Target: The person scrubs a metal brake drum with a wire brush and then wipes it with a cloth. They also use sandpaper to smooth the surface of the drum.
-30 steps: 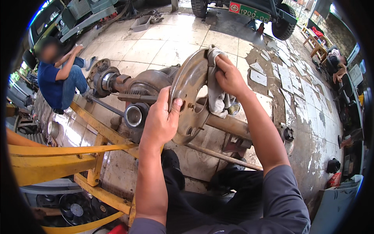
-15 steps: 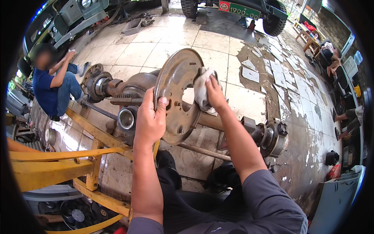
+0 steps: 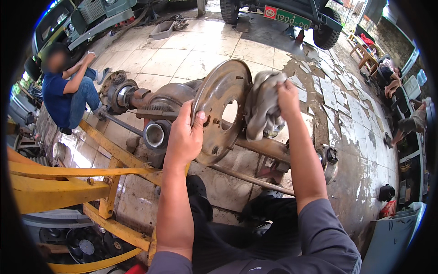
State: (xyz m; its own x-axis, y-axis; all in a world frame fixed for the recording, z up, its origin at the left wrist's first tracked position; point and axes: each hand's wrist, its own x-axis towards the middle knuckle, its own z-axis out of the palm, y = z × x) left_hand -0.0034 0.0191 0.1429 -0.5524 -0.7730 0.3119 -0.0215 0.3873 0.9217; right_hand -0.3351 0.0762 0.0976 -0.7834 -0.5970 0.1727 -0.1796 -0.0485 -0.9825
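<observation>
A round, rusty brake backing plate point(image 3: 211, 130) stands tilted in front of me, with a large centre hole and smaller holes. My left hand point(image 3: 185, 137) grips its left edge, thumb on the face and fingers behind. To the right of the plate, my right hand point(image 3: 288, 101) clutches a grey-white rag point(image 3: 264, 106), bunched and slightly blurred, hanging just off the plate's right rim. Beyond and beneath the plate lies a vehicle axle point(image 3: 173, 97) with a rounded housing; its right tube runs below the rag.
A yellow metal frame point(image 3: 59, 194) fills the lower left. At left, a person in blue point(image 3: 64, 98) squats beside the axle's hub end point(image 3: 119, 93). A grey tray point(image 3: 162, 30) lies on the tiled floor, broken at right. Parked vehicles stand at the back; people sit at far right.
My right hand has pulled the rag rightward, away from the plate's face. The plate and left hand sit slightly further right in view, and the whole view has shifted a little.
</observation>
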